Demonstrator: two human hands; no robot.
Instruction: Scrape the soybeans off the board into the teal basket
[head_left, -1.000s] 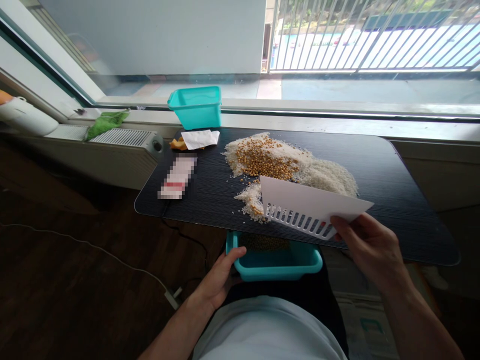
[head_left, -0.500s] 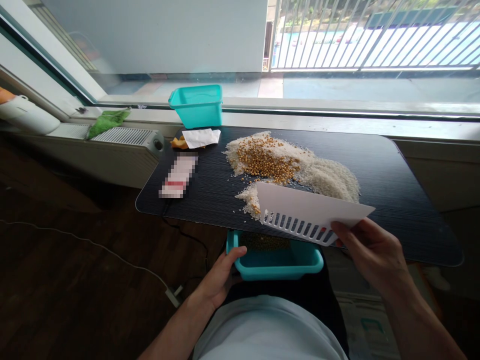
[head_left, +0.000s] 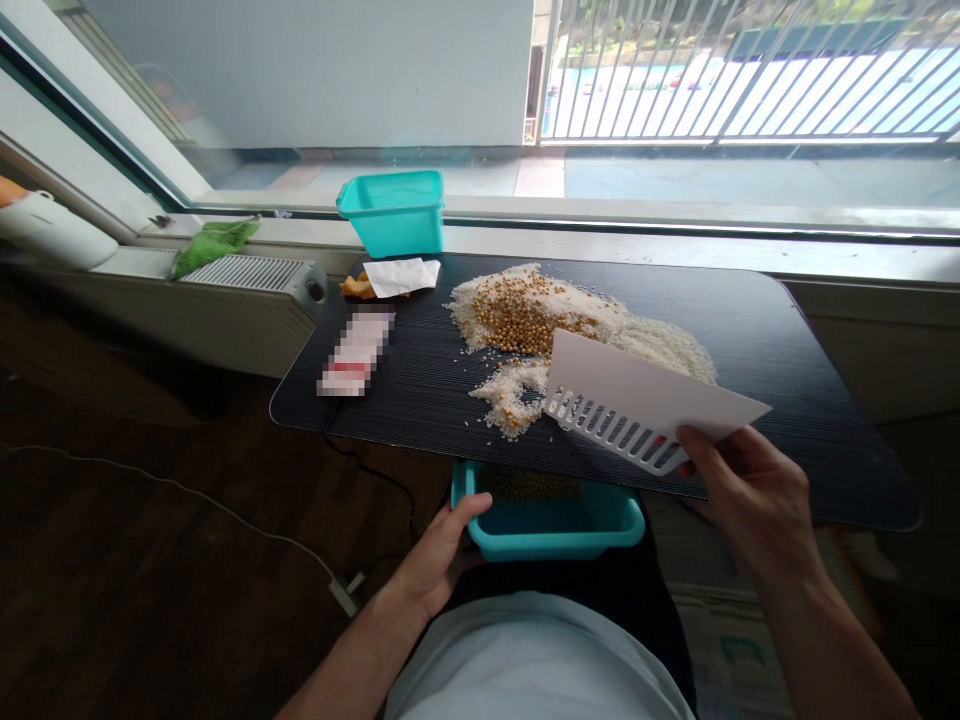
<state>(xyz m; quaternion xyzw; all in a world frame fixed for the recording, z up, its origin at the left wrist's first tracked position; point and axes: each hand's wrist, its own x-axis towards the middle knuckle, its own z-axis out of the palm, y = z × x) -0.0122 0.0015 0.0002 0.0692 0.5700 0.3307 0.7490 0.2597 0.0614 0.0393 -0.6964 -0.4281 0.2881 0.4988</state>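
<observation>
My right hand (head_left: 746, 495) grips the right end of a white slotted scoop (head_left: 637, 400), held tilted over the near side of a heap of white rice and yellow beans (head_left: 547, 320) on the black table (head_left: 787, 330). My left hand (head_left: 439, 555) clasps the left rim of a teal tub (head_left: 551, 525) held under the table's near edge on my lap. Yellow beans lie inside that tub. A small loose patch of rice with a few beans (head_left: 510, 395) lies just left of the scoop.
A second teal tub (head_left: 394, 212) stands at the table's far left on the sill. Beside it lie a white paper over something orange (head_left: 397, 277) and a blurred card (head_left: 356, 352). A radiator with a green cloth (head_left: 214, 245) is at left; a cable (head_left: 187, 495) crosses the floor.
My right hand has carried the scoop to the right and farther back over the heap, uncovering the small rice patch at its left. My left hand and the near tub stay put.
</observation>
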